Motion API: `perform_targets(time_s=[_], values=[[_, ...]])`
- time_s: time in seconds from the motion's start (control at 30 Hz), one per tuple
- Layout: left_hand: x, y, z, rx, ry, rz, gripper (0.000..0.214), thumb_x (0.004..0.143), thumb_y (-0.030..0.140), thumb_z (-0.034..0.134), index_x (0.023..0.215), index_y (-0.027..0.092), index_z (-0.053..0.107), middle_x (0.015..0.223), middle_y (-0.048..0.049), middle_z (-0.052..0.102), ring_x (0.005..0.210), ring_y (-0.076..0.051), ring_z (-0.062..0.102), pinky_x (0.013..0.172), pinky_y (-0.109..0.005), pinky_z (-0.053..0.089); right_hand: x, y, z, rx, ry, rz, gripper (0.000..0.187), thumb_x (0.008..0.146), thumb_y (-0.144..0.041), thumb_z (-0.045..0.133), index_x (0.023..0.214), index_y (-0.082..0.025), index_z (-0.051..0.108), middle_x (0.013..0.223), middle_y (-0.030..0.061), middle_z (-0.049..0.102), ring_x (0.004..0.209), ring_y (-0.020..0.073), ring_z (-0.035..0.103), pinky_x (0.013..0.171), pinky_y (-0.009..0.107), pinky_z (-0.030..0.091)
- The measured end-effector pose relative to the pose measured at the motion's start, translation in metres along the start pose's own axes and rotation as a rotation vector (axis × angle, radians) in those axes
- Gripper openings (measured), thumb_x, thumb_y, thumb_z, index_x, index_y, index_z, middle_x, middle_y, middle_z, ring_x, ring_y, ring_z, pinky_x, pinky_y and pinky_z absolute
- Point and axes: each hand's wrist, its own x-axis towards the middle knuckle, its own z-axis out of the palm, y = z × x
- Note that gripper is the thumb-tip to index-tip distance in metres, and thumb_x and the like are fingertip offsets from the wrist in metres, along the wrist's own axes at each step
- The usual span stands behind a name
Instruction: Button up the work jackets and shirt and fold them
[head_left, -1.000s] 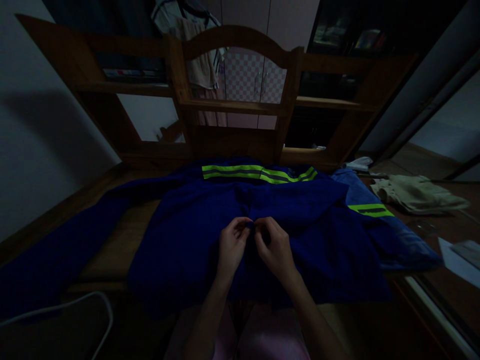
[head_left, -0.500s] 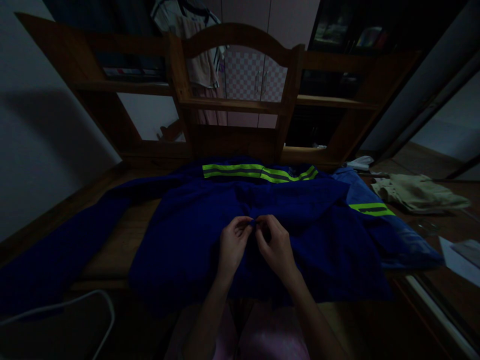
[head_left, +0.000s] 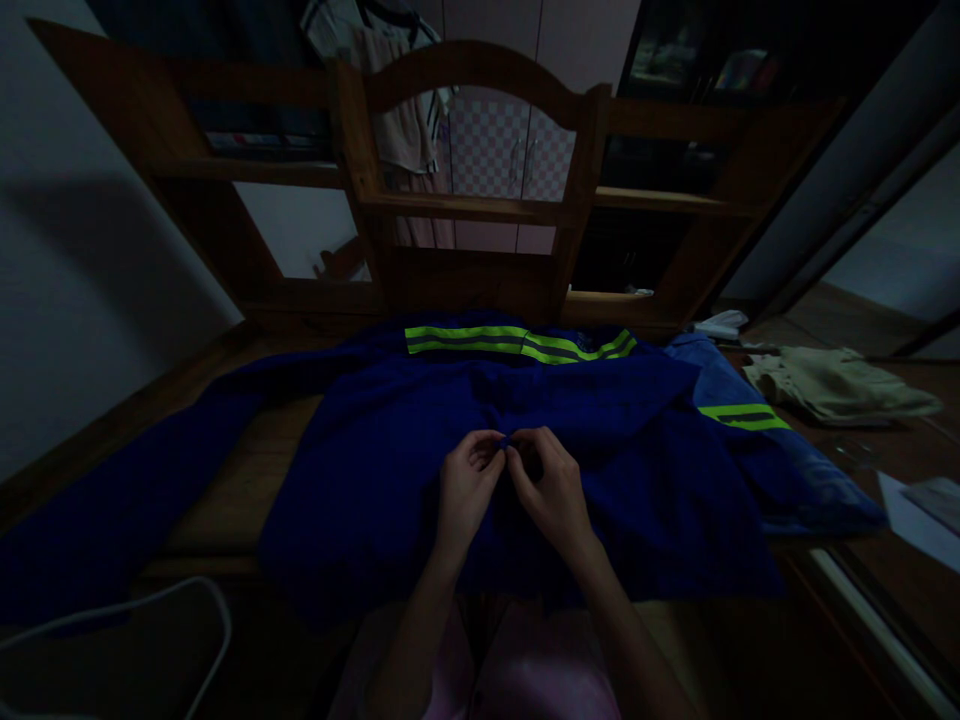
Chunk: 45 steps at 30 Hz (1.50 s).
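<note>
A dark blue work jacket [head_left: 375,450] with yellow-green reflective strips [head_left: 465,340] lies spread over the wooden desk, its sleeves reaching out left and right. At the middle of its front, my left hand [head_left: 469,480] pinches a small bit of the cloth between thumb and fingers. My right hand [head_left: 551,485] pinches the same spot from the other side, the fingertips of both hands nearly meeting. Whether a button sits between them is too dark and small to tell. The jacket's lower edge hangs toward my lap.
A wooden shelf frame [head_left: 465,208] rises behind the jacket. Folded jeans [head_left: 817,490] lie under the right sleeve, with folded beige clothing [head_left: 840,385] and a white paper [head_left: 919,520] farther right. A white cable [head_left: 210,590] curves at lower left. A wall [head_left: 90,250] bounds the left side.
My right thumb has shifted slightly at the pinched spot, closer to the left fingertips. Both hands keep their place on the jacket, which lies as before.
</note>
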Motion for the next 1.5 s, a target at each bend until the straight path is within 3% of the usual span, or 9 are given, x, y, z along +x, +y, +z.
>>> perform_targets(time_s=[0.63,0.9,1.0,1.07,1.13,1.2,1.3,1.4,1.5], values=[[-0.003,0.003,0.001,0.063,-0.024,0.071,0.01,0.08,0.016,0.056,0.087,0.017,0.062,0.087,-0.0031,0.066,0.087,-0.015,0.065,0.079,-0.023,0.05,0.0,0.01,0.004,-0.052,-0.012,0.042,0.008,0.091,-0.024,0.05,0.094,-0.021,0.057,0.087,0.0023,0.06,0.079,0.0156,0.058,0.072,0.027,0.043],[0.001,0.001,0.005,0.1,0.027,0.072,0.021,0.081,0.031,0.062,0.097,0.018,0.058,0.094,-0.0059,0.064,0.087,-0.016,0.066,0.076,-0.026,0.053,0.004,0.014,0.006,-0.043,0.068,0.131,0.01,0.091,-0.028,0.051,0.088,-0.02,0.056,0.083,0.003,0.062,0.077,0.0175,0.06,0.069,0.028,0.044],[-0.015,0.017,0.002,0.321,0.094,0.175,0.023,0.082,0.033,0.061,0.101,0.019,0.06,0.102,-0.007,0.061,0.083,-0.016,0.064,0.075,-0.029,0.053,0.001,0.006,-0.004,0.038,0.121,0.168,0.01,0.092,-0.025,0.049,0.096,-0.02,0.057,0.087,0.0029,0.064,0.078,0.0167,0.062,0.069,0.027,0.046],[-0.038,0.031,-0.006,0.488,0.15,0.279,0.022,0.083,0.031,0.06,0.103,0.022,0.061,0.106,-0.0067,0.059,0.087,-0.017,0.063,0.081,-0.032,0.051,-0.01,-0.003,-0.019,0.085,0.163,0.166,0.013,0.092,-0.023,0.048,0.1,-0.021,0.058,0.09,0.0023,0.065,0.079,0.0159,0.063,0.072,0.027,0.047],[-0.066,0.039,-0.017,0.558,0.115,0.328,0.017,0.085,0.028,0.057,0.101,0.024,0.063,0.103,-0.0049,0.061,0.093,-0.017,0.061,0.087,-0.032,0.049,-0.029,-0.011,-0.037,0.084,0.209,0.152,0.014,0.091,-0.021,0.05,0.101,-0.022,0.059,0.092,0.0017,0.065,0.079,0.0157,0.063,0.074,0.028,0.047],[-0.095,0.039,-0.028,0.532,-0.009,0.278,0.012,0.086,0.027,0.055,0.091,0.024,0.066,0.094,-0.0029,0.064,0.091,-0.017,0.063,0.084,-0.028,0.05,-0.052,-0.017,-0.054,0.059,0.247,0.163,0.015,0.089,-0.021,0.052,0.101,-0.023,0.061,0.091,0.0014,0.065,0.079,0.0159,0.063,0.074,0.028,0.047],[-0.126,0.02,-0.032,0.433,-0.115,0.021,0.015,0.086,0.031,0.055,0.082,0.024,0.067,0.086,-0.0024,0.068,0.083,-0.017,0.066,0.074,-0.024,0.053,-0.084,-0.014,-0.068,0.025,0.267,0.212,0.013,0.089,-0.023,0.053,0.099,-0.023,0.062,0.088,0.0018,0.064,0.078,0.0167,0.061,0.071,0.029,0.046],[-0.141,-0.005,-0.026,0.28,-0.088,-0.208,0.021,0.084,0.036,0.056,0.096,0.023,0.068,0.097,-0.0059,0.071,0.086,-0.019,0.068,0.075,-0.026,0.056,-0.104,-0.004,-0.066,-0.009,0.237,0.227,0.012,0.09,-0.024,0.053,0.096,-0.023,0.062,0.089,0.0031,0.062,0.082,0.0186,0.06,0.072,0.031,0.045],[-0.144,-0.017,-0.019,0.193,-0.023,-0.253,0.032,0.085,0.039,0.056,0.111,0.023,0.063,0.107,-0.008,0.069,0.092,-0.019,0.068,0.081,-0.029,0.056,-0.114,0.002,-0.058,-0.06,0.164,0.185,0.011,0.09,-0.022,0.052,0.094,-0.023,0.062,0.093,0.0051,0.061,0.089,0.0206,0.06,0.077,0.034,0.046]])
